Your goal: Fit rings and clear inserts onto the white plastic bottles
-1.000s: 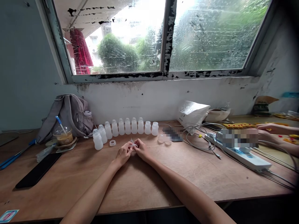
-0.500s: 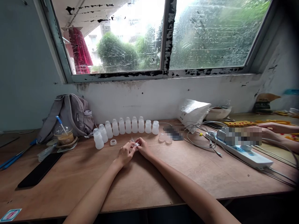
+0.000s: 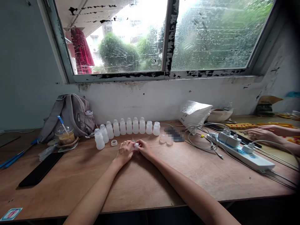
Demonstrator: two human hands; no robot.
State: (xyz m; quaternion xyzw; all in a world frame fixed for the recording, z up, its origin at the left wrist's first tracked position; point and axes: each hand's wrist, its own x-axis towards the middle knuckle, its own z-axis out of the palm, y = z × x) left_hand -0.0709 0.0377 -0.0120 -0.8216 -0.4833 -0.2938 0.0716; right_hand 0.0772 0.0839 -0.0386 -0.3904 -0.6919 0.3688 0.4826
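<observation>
Between my two hands sits a small white bottle collar ring (image 3: 136, 146), with a thin clear tip, like a teat, poking up through it. My left hand (image 3: 125, 150) grips its left side with fingers curled. My right hand (image 3: 143, 148) pinches it from the right. Just left of my hands a loose white ring (image 3: 113, 142) lies on the table. Behind them stands a curved row of frosted baby bottles; most, like the leftmost bottle (image 3: 99, 140), have domed tops, while the two rightmost, such as the end bottle (image 3: 156, 128), have wide bare necks.
Clear round pieces (image 3: 166, 139) lie right of the bottles. Farther right are a white bag (image 3: 195, 112), loose cables and a power strip (image 3: 253, 161). A co-worker's hands (image 3: 264, 134) are at far right. Left are a backpack (image 3: 69, 117), iced drink (image 3: 65, 136) and black phone (image 3: 41, 170).
The ring between my fingers has turned so that more of it shows. My hands stay together in nearly the same place. The co-worker's hands have shifted slightly.
</observation>
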